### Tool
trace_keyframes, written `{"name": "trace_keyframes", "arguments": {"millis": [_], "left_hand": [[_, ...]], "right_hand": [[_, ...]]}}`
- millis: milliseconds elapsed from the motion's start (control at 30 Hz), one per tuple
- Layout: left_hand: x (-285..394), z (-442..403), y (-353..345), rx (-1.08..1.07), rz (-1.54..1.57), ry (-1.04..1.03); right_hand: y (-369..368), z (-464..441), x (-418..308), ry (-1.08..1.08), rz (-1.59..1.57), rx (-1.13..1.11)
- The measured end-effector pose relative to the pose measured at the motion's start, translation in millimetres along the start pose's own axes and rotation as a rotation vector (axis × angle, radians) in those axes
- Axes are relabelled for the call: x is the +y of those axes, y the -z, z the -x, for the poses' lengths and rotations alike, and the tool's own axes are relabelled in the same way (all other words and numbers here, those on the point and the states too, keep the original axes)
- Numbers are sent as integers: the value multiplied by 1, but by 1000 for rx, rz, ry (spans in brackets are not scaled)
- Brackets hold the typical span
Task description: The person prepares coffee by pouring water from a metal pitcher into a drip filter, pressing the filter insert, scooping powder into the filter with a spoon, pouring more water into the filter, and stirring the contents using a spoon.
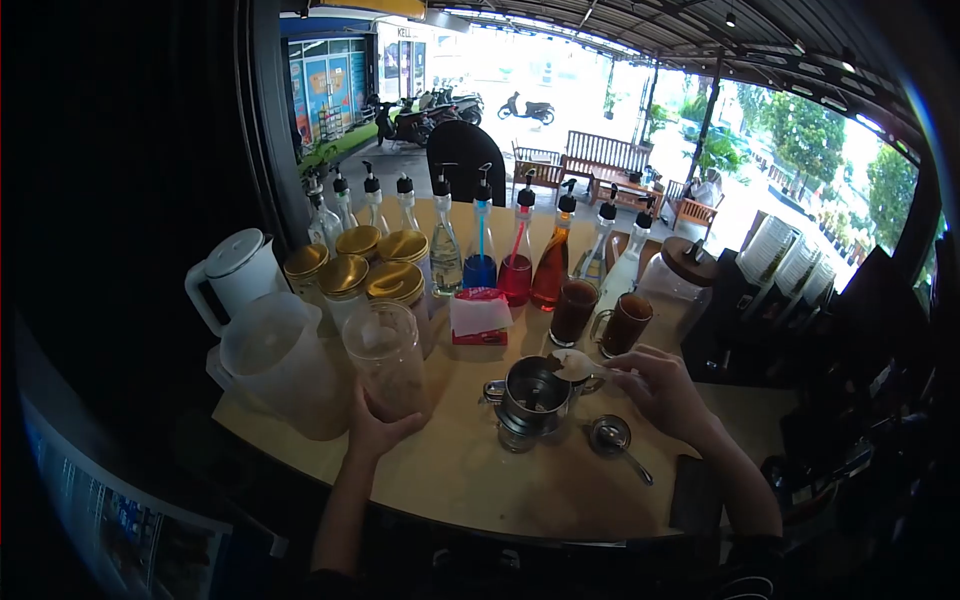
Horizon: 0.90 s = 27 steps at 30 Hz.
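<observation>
My left hand (382,428) is wrapped round the lower part of a clear open-topped jar (385,345), tilted slightly on the table. My right hand (655,388) is closed on the handle of a pale scoop (572,366), held over the rim of a metal drip coffee filter (535,405). Something brown shows at the scoop's tip. The filter sits on a clear glass cup (517,435), mostly hidden beneath it. Below my right hand, a round metal strainer-like piece with a handle (611,434) lies on the table.
Translucent pitcher (270,360) and white jug (237,275) stand left, beside gold-lidded jars (398,282). Several pump-topped syrup bottles (515,270) line the back. Two dark drinks (574,312) and a red tissue pack (480,318) stand before them. A wooden-lidded jar (683,285) is right.
</observation>
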State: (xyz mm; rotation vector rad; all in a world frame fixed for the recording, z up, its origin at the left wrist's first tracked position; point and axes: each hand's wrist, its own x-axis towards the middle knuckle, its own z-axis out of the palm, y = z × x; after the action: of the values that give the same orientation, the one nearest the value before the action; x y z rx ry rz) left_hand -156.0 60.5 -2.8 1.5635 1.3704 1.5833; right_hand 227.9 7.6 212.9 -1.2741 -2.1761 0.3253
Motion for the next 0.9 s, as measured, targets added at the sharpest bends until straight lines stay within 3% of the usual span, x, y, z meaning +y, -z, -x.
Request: {"name": "trace_keyframes", "arguments": {"millis": [267, 333, 900], "left_hand": [[9, -2, -2, 3, 72, 14], [10, -2, -3, 3, 79, 7], [11, -3, -4, 5, 113, -29]], "right_hand": [[-11, 14, 11, -30, -39, 38], [-14, 14, 18, 93, -10, 100], [-23, 4, 25, 158, 9, 156]]}}
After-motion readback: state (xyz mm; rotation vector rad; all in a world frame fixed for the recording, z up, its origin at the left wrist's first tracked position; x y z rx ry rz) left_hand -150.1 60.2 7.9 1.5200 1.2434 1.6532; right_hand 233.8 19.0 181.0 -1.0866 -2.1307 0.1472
